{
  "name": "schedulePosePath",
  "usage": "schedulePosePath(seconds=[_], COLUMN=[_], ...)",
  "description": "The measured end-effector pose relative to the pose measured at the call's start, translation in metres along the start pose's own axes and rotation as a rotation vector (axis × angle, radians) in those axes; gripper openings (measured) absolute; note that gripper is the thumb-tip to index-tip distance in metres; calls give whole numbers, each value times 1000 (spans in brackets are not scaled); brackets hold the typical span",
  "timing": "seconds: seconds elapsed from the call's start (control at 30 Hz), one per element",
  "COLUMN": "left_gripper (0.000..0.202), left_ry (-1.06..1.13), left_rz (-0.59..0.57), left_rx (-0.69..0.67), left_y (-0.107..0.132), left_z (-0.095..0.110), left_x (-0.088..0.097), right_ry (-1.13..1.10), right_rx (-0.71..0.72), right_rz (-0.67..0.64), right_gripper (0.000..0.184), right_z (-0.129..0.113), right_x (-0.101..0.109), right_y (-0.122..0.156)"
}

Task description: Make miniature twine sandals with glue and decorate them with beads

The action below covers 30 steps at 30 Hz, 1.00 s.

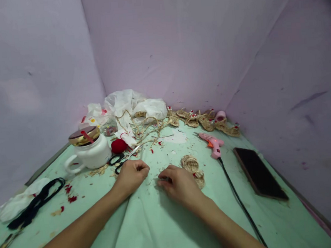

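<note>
My left hand [133, 176] is closed in a pinch above the green table cover, just in front of the black-handled scissors [119, 159]. Anything between its fingertips is too small to make out. Facing it across a small gap, my right hand [178, 182] has its fingers curled in toward the thumb; what they hold, if anything, cannot be seen. Beside and partly behind the right hand lies a small braided jute slipper shape [190, 164] with a red spot on it. Farther right rests a pink glue gun [212, 143], its nozzle pointing away to the left.
A white mug [94, 153] with a gold lid stands left, near a red yarn ball [118, 146]. Behind are plastic bags [125, 102] and loose jute cord [151, 125]. Several jute slippers [206, 122] line the wall. A phone [259, 173] and black cord bundle [36, 204] flank the sides.
</note>
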<state>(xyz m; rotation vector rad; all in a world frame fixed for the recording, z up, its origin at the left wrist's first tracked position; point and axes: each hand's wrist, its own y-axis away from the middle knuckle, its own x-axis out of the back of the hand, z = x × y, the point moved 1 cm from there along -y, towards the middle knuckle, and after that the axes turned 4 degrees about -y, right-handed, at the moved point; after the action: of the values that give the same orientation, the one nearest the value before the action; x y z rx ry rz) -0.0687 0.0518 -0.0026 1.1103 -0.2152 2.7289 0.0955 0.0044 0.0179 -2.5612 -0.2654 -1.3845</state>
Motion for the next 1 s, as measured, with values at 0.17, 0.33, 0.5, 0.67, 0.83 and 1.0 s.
schedulePosePath(seconds=[0.17,0.33,0.5,0.67,0.83,1.0], left_gripper=[21,22,22,24,22,21], left_ry=[-55,-212,-391,-574,-595,-477], left_rz=[-18,6,5,8,21,62], left_rx=[-20,-30,-104,-169,-161,-133], left_y=[2,10,18,28,26,17], left_z=[0,5,10,19,16,10], left_x=[-1,-6,-12,-16,-12,-5], right_ry=[202,312,300,163,-79,-297], right_rx=[28,1,-38,-110,-109,-174], right_rz=[10,42,117,272,356,430], right_gripper=[14,14,13,19,29,39], right_z=[0,-6,1,15,25,31], right_x=[-20,-32,-38,-29,-16,-9], right_y=[-6,-7,-6,-4,0,6])
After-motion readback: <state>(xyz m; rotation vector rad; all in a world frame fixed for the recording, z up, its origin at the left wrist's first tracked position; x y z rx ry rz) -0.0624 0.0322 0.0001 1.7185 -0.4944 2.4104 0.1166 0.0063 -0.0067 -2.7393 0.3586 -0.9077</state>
